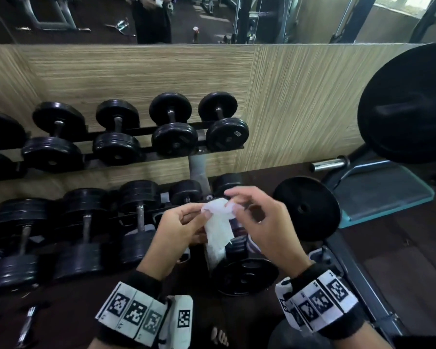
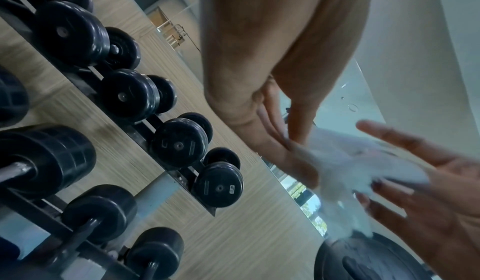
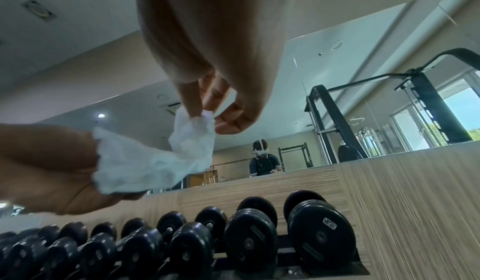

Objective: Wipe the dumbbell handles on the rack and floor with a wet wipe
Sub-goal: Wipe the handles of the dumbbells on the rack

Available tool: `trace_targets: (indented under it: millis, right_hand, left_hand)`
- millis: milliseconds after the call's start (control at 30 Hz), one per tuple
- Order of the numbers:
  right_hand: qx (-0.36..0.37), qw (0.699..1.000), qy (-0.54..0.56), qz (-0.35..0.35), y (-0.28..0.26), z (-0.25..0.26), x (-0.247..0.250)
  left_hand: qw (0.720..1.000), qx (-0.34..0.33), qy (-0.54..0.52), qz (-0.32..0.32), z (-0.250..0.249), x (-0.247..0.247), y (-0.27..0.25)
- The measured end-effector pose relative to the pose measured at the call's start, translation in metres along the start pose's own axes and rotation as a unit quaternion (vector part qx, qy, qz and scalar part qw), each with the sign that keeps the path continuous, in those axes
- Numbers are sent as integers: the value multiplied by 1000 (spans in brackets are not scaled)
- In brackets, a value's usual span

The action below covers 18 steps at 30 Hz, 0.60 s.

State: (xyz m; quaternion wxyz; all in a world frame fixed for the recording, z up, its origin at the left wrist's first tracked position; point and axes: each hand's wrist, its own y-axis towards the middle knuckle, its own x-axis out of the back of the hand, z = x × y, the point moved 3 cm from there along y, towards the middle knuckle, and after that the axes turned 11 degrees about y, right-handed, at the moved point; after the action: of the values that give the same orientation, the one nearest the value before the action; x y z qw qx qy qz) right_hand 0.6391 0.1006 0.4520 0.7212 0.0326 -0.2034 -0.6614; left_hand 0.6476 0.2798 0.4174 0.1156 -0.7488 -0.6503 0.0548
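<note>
A white wet wipe (image 1: 218,224) hangs between my two hands in front of the rack. My left hand (image 1: 179,229) grips its left side, fingers curled round it. My right hand (image 1: 257,217) pinches its top corner between thumb and fingertips, the other fingers spread. The wipe (image 3: 161,157) shows crumpled in the right wrist view and blurred (image 2: 345,169) in the left wrist view. Black dumbbells (image 1: 173,124) sit on the upper rack rail, several more (image 1: 139,217) on the lower rail. Their steel handles (image 1: 140,216) are bare.
A black weight plate (image 1: 306,207) stands upright to the right of my hands, and another plate (image 1: 244,275) lies flat below them. A bench with a teal pad (image 1: 378,195) and a loaded barbell (image 1: 408,102) fill the right side. A mirror runs above the wood-pattern wall (image 1: 136,71).
</note>
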Motion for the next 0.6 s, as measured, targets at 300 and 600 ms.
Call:
trace_targets:
  millis: [300, 600]
  right_hand:
    - [-55, 997, 49, -5, 82, -47, 28]
    - [-131, 989, 73, 15, 140, -76, -8]
  left_hand:
    - [998, -19, 47, 31, -12, -11, 63]
    - [994, -46, 97, 5, -12, 29, 129]
